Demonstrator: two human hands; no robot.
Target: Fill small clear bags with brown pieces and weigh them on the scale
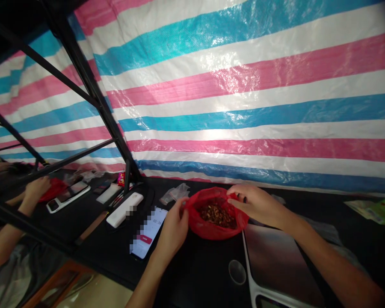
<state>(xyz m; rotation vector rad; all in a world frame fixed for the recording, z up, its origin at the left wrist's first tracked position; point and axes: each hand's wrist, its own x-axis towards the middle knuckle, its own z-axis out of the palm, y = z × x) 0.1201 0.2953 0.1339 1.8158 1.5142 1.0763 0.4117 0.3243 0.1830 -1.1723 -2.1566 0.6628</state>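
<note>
And there's the red plastic bag (216, 233) of brown chunks (216, 216), mouth stretched wide left to right on the black tabletop (195, 273)! The left hand (172, 229) pinches its left rim, the right hand (255, 203) pinches the right, both equally close, just above a steel scale (276, 261).

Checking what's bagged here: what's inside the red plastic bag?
Brown pieces lie heaped inside the red plastic bag, too small to identify. Anything beneath their top layer is hidden; the left hand and right hand cover parts of the rim.
</note>
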